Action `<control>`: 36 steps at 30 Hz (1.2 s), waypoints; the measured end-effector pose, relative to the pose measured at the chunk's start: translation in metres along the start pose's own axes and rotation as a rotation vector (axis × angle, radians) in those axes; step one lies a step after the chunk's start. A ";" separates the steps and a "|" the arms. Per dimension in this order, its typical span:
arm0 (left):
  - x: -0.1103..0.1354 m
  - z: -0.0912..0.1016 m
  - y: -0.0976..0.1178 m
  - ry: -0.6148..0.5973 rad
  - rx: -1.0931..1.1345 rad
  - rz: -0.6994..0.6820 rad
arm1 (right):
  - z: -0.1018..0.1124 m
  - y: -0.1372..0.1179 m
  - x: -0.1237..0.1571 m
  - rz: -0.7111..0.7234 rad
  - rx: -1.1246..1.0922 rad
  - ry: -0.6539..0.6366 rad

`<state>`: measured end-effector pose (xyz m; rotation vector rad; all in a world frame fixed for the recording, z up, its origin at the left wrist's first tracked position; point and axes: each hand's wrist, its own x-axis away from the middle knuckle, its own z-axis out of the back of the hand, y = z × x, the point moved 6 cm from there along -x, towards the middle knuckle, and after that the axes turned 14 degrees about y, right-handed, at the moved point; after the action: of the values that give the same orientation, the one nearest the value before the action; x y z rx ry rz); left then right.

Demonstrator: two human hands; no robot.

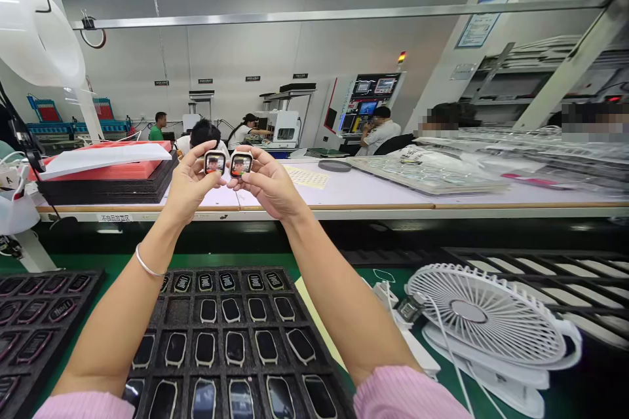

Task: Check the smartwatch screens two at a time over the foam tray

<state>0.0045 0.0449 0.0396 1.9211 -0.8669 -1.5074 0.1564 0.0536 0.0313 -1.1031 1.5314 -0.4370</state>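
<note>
Two smartwatch bodies are held up side by side, their lit screens facing me. My left hand (192,178) pinches the left smartwatch (215,162) between thumb and fingers. The right smartwatch (240,165) is gripped the same way by my right hand (269,182). Both screens show a similar colourful picture, too small to read. Below my forearms lies a black foam tray (184,309) with rows of silver-framed watch bodies (234,347); some screens in its far row show white text.
Another foam tray (81,308) of watches lies left. A white fan (486,314) and cables stand right. A raised shelf (383,190) crosses ahead, bearing a red foam stack (118,160) and clear trays (427,173). Several people sit beyond it.
</note>
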 end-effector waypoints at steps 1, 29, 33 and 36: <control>0.000 -0.001 0.003 0.001 -0.002 -0.009 | -0.001 -0.003 0.000 0.006 0.003 -0.002; 0.102 0.048 -0.058 0.113 -0.051 0.312 | 0.011 0.092 0.096 -0.384 -0.116 0.097; 0.102 0.046 -0.064 0.108 -0.047 0.318 | 0.013 0.097 0.096 -0.395 -0.128 0.098; 0.102 0.047 -0.067 0.101 -0.053 0.322 | 0.014 0.098 0.096 -0.398 -0.124 0.109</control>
<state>-0.0134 0.0090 -0.0850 1.7069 -1.0236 -1.2202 0.1375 0.0268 -0.1029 -1.5113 1.4467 -0.6880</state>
